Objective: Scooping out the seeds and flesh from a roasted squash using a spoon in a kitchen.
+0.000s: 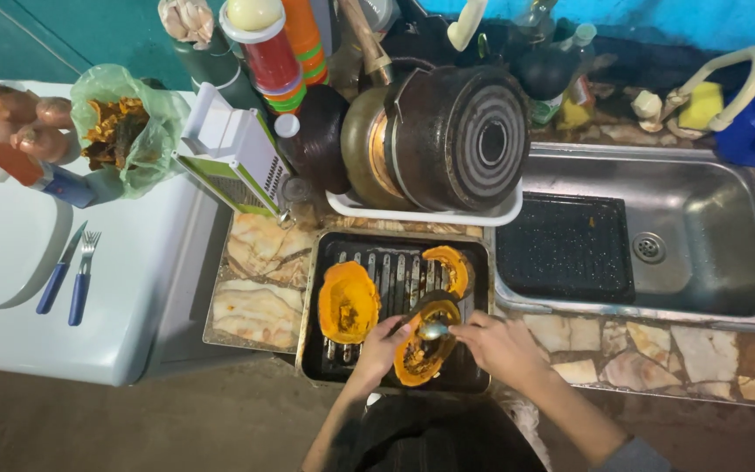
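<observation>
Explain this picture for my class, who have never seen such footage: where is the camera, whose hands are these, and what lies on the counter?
One camera, worn on a person's head, looks down at their own two bare hands. The left hand steadies a roasted squash piece over a dark baking tray; the right hand holds a spoon in it. Two more squash pieces lie on the tray. Beside it are a steel sink, stacked pots, a grater, and a white plate with a knife and fork.

A red-and-blue carton (41,173) lies near the white table's (133,288) back edge, beside a green plastic bag (124,122). A yellow-labelled bottle (575,105) stands behind the sink's (727,262) back rim.
</observation>
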